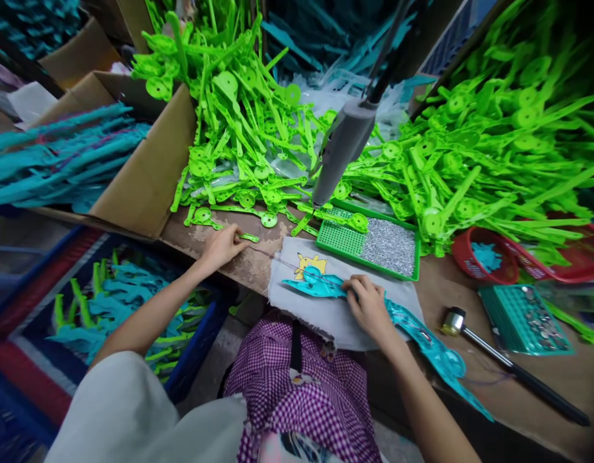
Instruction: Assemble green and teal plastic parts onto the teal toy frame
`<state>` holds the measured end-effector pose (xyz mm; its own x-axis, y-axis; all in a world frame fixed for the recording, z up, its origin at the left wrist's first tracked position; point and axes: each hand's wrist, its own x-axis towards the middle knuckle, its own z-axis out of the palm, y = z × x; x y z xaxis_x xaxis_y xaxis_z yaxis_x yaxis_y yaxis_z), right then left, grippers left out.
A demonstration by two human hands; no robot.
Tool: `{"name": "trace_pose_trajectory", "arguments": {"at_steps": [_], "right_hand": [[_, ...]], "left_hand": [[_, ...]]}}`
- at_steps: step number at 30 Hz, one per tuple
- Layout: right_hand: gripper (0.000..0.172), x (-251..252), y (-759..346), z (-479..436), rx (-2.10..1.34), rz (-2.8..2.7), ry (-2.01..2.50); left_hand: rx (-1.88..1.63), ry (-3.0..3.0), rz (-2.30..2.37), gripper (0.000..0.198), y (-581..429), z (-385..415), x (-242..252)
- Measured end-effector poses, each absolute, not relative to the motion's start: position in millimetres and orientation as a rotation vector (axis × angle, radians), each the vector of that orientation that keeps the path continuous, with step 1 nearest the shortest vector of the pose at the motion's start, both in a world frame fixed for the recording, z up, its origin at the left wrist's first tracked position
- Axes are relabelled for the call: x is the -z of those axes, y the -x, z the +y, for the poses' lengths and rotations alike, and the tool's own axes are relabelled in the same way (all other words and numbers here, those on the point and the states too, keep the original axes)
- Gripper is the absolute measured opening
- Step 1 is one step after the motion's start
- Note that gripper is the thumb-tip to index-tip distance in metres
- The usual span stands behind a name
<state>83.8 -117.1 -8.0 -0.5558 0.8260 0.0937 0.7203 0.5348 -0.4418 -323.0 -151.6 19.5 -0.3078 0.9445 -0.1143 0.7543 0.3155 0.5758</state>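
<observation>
My left hand [224,247] is pinched at the table's front edge, beside the end of a green plastic strip [249,237]. From its fingertips a thin dark string [272,257] runs right, stretched over a turquoise plastic piece [321,284]. That long, jointed-looking piece lies on a pale cloth [292,302] with a yellow cartoon figure. My right hand [367,302] is closed over the middle of the piece, fingertips down on it; what lies under the palm is hidden. To the right, the piece's far end [446,360] slants toward the table edge.
A grey hanging power screwdriver [342,148] points down above a green tray [393,247] of small metal parts. Green plastic parts [258,128] heap behind. On the right lie a mallet [509,366], red baskets [485,257] and a teal tray [523,318]. A blue crate [195,347] stands lower left.
</observation>
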Motion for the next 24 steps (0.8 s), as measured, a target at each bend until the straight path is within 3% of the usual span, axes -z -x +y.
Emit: {"name": "trace_pose_trajectory", "arguments": {"at_steps": [6,11,16,20,24], "right_hand": [[0.023,2.3,-85.4,-110.1,-0.365,-2.611,1.171],[0.017,-44.0,-74.5,-107.3,-0.31,-2.587,0.953],[0.013,-63.7,-37.5,-114.3,-0.442,-2.543,0.811],[0.013,-43.3,-28.8,-121.9,-0.533,-2.47,0.871],[0.012,-33.9,-45.3,-132.3,-0.616,-2.389,0.921]], "left_hand": [[-0.575,-1.773,2.149,0.021,324.9,-145.4,-31.7],[-0.671,-1.917,1.918,0.028,326.8,-123.5,-42.9],[-0.98,-1.649,2.162,0.028,317.9,-79.7,-38.6],[-1.036,-1.402,2.104,0.059,299.2,-48.2,-31.9],[-1.23,-1.102,1.889,0.064,295.4,-48.4,-20.3]]}}
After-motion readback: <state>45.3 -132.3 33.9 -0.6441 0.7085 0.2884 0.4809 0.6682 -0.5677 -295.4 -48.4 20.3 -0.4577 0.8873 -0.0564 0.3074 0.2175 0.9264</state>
